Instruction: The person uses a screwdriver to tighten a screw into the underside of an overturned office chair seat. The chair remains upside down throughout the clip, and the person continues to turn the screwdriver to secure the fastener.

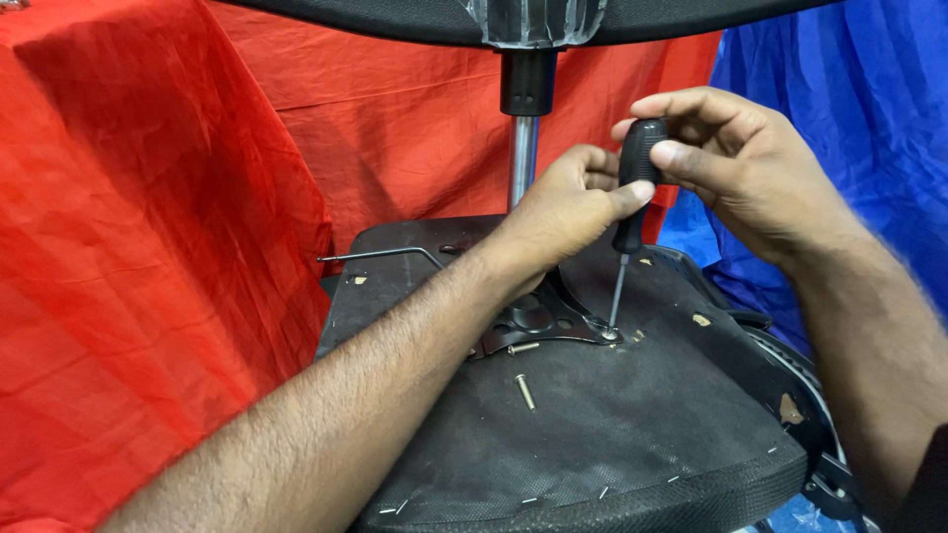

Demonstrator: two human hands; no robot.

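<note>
Grip, right hand (736, 163): closed around the top of the black plastic screwdriver handle (635, 183), thumb and fingers wrapped on its upper end.
Grip, left hand (571, 202): closed lightly on the lower handle, thumb pressed against its side as a steady.
Tool position: thin steel screwdriver shaft (617, 289) runs down from both grips, slightly tilted; its tip sits at a corner hole of the black metal mounting plate (538, 321) on the upturned black fabric-covered chair seat underside (612, 424).
Below the grips: two loose brass-coloured screws, one (524, 392) lying on the fabric, one (523, 347) at the plate edge.
Behind the left grip: chrome gas-lift column (522, 158), upright.
Risk, cam-out: tilted shaft may ride out of the screw head and strip it.
Risk, slip: if the tip jumps, it may gouge the fabric or strike the left forearm (395, 385) lying close by.
Risk, loss: loose screws may roll off the sloped seat if it is jolted.
</note>
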